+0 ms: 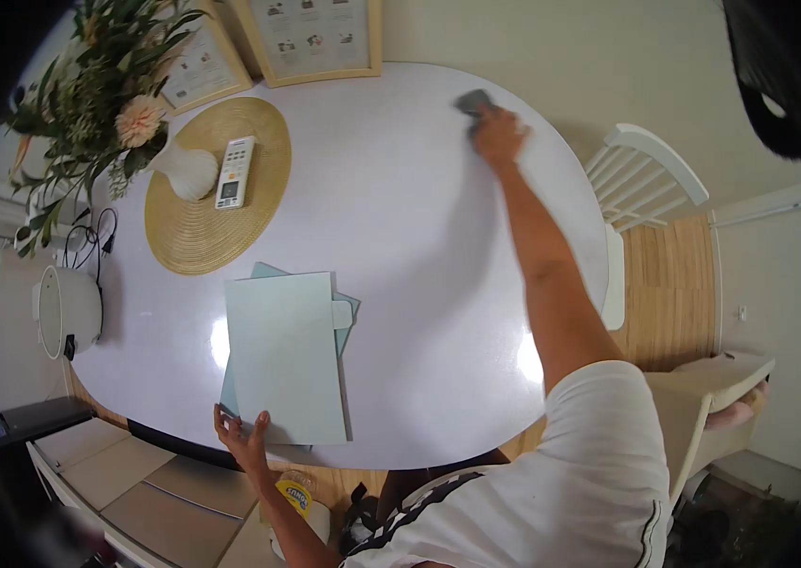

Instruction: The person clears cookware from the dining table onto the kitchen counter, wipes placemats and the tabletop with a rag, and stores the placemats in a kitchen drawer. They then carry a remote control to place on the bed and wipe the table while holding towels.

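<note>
Right hand (pixel 500 137) holds a grey cloth (pixel 472 100) jutting out ahead.

Placemat (pixel 206 232): held the vase (pixel 187 170), remote (pixel 235 172) to its right.
Folders (pixel 287 350): lay nearer me, at my left hand (pixel 243 440).

White remote (pixel 236 173) and vase (pixel 186 170) on woven mat (pixel 225 241), white chair (pixel 663 151), possibly a cooker (pixel 83 308)

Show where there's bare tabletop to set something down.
Bare tabletop lies between the woven placemat and right forearm, and nearer, between the mint folders and white sleeve. Crowded: the placemat, bearing white vase and remote control; and near-left, where the left hand touches the folders.
</note>
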`<state>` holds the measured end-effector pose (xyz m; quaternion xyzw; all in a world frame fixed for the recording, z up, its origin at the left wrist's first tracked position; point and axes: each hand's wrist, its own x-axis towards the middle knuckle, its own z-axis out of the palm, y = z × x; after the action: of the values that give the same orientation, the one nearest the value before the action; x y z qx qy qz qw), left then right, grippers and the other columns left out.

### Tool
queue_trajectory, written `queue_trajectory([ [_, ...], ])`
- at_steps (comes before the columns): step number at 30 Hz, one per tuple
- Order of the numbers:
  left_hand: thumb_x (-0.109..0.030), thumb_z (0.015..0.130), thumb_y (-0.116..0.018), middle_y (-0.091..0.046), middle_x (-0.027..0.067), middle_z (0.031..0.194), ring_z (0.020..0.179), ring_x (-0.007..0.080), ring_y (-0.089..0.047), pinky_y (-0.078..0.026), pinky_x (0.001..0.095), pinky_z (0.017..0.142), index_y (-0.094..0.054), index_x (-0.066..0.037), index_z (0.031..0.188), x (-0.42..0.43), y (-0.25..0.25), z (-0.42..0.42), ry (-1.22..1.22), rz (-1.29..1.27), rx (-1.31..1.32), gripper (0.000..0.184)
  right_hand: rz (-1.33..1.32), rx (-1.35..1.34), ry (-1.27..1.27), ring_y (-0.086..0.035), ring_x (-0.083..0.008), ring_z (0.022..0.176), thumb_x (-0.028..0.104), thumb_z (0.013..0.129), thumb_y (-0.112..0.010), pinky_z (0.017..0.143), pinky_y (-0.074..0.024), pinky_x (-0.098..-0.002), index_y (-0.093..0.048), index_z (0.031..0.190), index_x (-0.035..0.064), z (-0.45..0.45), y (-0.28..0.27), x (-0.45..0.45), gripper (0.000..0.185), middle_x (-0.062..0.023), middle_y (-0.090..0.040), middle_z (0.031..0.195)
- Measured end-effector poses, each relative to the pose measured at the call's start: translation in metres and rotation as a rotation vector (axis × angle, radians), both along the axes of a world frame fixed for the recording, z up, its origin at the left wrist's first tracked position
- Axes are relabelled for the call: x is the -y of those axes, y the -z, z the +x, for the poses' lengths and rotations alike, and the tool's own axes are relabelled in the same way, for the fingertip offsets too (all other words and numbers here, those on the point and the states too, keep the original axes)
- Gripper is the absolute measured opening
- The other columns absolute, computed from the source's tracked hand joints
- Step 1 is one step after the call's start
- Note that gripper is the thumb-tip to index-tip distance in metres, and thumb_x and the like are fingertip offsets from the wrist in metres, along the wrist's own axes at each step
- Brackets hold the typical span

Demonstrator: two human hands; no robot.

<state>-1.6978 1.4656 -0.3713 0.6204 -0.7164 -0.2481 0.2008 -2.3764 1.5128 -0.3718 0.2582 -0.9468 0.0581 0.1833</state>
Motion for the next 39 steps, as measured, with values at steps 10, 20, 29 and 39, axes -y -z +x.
queue_trajectory([
  [10, -0.031, 0.065, -0.081, -0.045, 0.0154, 0.104, 0.099, 0.0283, -0.045, -0.039, 0.0400, 0.085, -0.056, 0.008, 0.093, 0.060, -0.017, -0.018, 0.332, 0.038, 0.107, 0.054, -0.360, 0.247, -1.014, -0.052, -0.0300, 0.106, -0.004, 0.055, -0.055, 0.096, -0.0372, -0.0421, -0.064, 0.098, 0.0099, 0.099, 0.000, -0.130, 0.047, -0.0103, -0.061, 0.108],
  [20, -0.028, 0.075, -0.074, -0.046, 0.0114, 0.098, 0.092, 0.0216, -0.042, -0.037, 0.0341, 0.085, -0.050, 0.009, 0.104, -0.026, -0.005, 0.036, 0.029, 0.170, 0.008, 0.053, -0.043, 0.189, -0.318, -0.044, -0.0319, 0.116, 0.005, 0.075, -0.053, 0.095, -0.0319, -0.0487, -0.057, 0.114, 0.0126, 0.247, -0.011, -0.296, 0.040, -0.0112, -0.052, 0.120],
  [29, -0.017, 0.074, -0.075, -0.053, 0.0083, 0.089, 0.079, 0.0171, -0.051, -0.041, 0.0308, 0.075, -0.051, 0.001, 0.098, -0.106, -0.014, 0.034, -0.419, 0.396, -0.405, 0.038, -0.173, -0.094, -0.036, -0.035, -0.0376, 0.119, 0.024, 0.072, -0.063, 0.102, -0.0223, -0.0542, -0.056, 0.116, 0.0161, 0.035, 0.034, -0.013, 0.046, -0.0105, -0.046, 0.124],
  [39, -0.005, 0.068, -0.072, -0.061, 0.0068, 0.095, 0.085, 0.0183, -0.057, -0.044, 0.0319, 0.079, -0.056, -0.003, 0.099, -0.113, -0.009, 0.048, -0.566, 0.701, -0.799, 0.035, -0.072, 0.186, -0.628, -0.030, -0.0349, 0.126, 0.039, 0.085, -0.050, 0.104, -0.0183, -0.0537, -0.054, 0.122, 0.0293, 0.136, 0.004, 0.212, 0.038, -0.0082, -0.042, 0.131],
])
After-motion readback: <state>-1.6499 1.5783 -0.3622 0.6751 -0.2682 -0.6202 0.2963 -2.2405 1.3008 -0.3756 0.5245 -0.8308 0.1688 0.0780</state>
